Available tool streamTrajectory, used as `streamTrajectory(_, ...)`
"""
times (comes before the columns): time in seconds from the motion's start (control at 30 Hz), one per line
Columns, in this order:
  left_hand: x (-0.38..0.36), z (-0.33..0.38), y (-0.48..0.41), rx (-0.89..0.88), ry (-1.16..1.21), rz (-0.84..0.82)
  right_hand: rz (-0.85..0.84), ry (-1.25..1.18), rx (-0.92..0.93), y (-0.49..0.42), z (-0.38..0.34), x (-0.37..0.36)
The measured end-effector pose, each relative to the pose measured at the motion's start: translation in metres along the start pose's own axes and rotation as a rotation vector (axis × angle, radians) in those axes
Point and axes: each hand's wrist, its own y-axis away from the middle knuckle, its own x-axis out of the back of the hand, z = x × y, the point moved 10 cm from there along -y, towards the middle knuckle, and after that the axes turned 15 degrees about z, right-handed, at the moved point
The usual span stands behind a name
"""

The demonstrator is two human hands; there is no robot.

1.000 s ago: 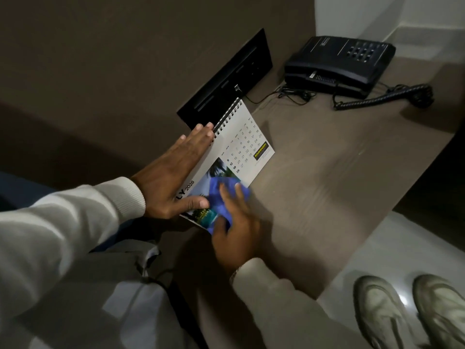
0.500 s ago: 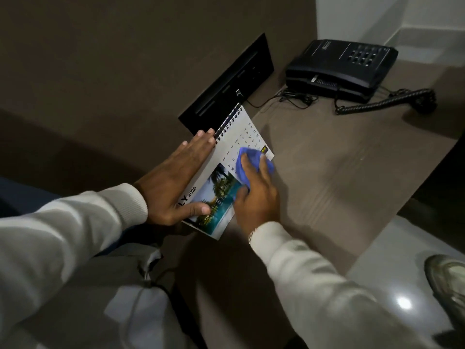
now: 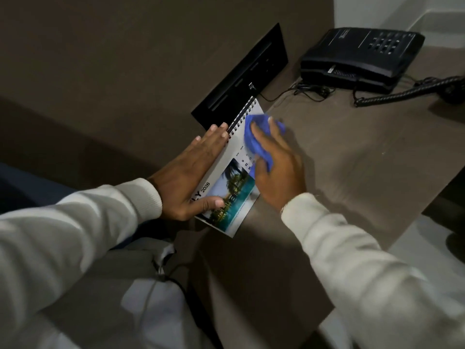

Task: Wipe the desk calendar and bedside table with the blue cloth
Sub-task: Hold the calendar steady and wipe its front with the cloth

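The spiral-bound desk calendar (image 3: 232, 190) lies near the left edge of the brown bedside table (image 3: 352, 159), showing a palm-tree photo and a date grid. My left hand (image 3: 187, 177) grips its left side, fingers flat along the edge and thumb on the page. My right hand (image 3: 275, 170) presses the blue cloth (image 3: 254, 136) onto the upper part of the page near the spiral binding. The cloth hides most of the date grid.
A black telephone (image 3: 362, 56) with a coiled cord (image 3: 407, 93) sits at the table's far end. A black panel (image 3: 241, 79) is set in the brown wall behind the calendar. Pale floor (image 3: 425, 250) lies to the right of the table.
My right hand has slid the blue cloth up the calendar page, from the photo at the bottom to the top by the spiral binding. My left hand has stayed on the calendar.
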Motion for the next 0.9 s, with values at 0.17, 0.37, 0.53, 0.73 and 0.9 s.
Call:
streamTrajectory(0.17,0.001,0.002,-0.002,-0.013,-0.020,0.016,-0.183,0.101,-0.020,0.086,0.017,-0.018)
streamTrajectory(0.37,0.004,0.005,0.000,-0.011,-0.061,0.007,-0.313,-0.037,-0.100,0.118,0.010,-0.017)
streamTrajectory(0.53,0.002,0.004,0.000,-0.011,-0.089,-0.004,0.044,0.092,-0.184,0.018,0.031,0.019)
streamTrajectory(0.73,0.002,0.005,-0.002,-0.004,-0.066,-0.003,-0.121,0.237,-0.173,0.048,0.029,-0.005)
streamTrajectory(0.9,0.003,0.010,-0.003,-0.009,-0.041,0.022,-0.196,0.218,-0.146,0.105,0.008,-0.017)
